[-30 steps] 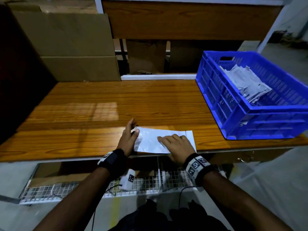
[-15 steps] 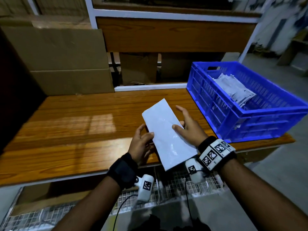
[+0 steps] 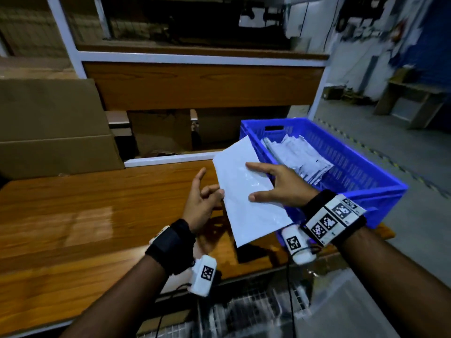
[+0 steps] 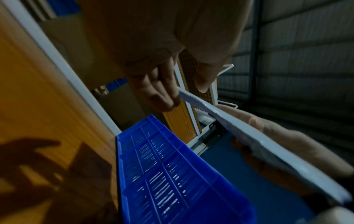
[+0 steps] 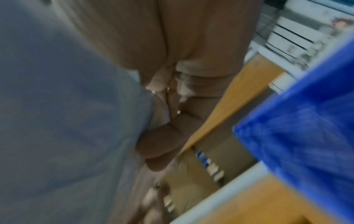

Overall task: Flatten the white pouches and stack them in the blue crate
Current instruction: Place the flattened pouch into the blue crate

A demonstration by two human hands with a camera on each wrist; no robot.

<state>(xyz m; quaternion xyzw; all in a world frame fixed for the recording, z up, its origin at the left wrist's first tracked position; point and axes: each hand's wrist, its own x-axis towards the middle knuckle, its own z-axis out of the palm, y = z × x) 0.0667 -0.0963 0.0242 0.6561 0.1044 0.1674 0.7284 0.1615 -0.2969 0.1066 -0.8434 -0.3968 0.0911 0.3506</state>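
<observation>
Pouch (image 3: 246,189) now nearer crate (image 3: 361,172), pinched in right hand (image 3: 280,186)

A: Way into the crate (image 3: 346,176)?
B: Top's open. Near wall (image 3: 266,152) rises between the hands and the stacked pouches (image 3: 300,157), so go over the rim.
A: Left side?
B: Bare tabletop (image 3: 97,203); cardboard boxes (image 3: 56,132) block the back.

No readable text, brand or number for you here (wrist bands (image 3: 334,219) carry only square code markers).
</observation>
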